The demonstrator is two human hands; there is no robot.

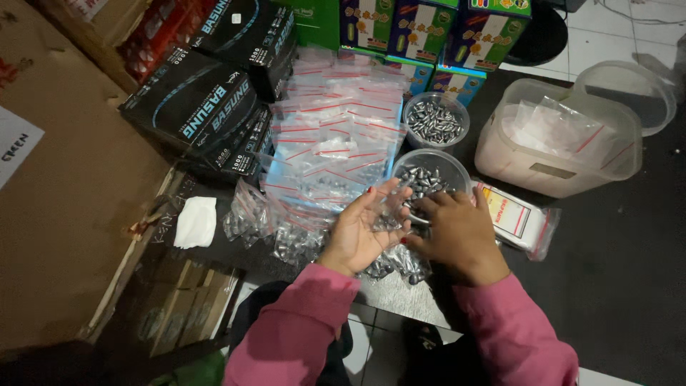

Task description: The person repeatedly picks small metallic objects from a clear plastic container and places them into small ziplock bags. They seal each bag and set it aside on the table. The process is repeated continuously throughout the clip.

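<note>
A person in pink sleeves cups the left hand (361,232) palm-up and open over filled bags of small grey metal pellets (389,263) on the dark table (607,286), while the right hand (457,232), fingers curled, reaches into the round clear tub of pellets (432,171) just beyond both grips; whether it pinches any pellets cannot be told. Keeping the open palm level and close under the tub's rim looks the surest way to lose none. Farther off lie empty red-striped zip bags (336,129), a second tub (436,121) and dark boxes (200,107).
</note>
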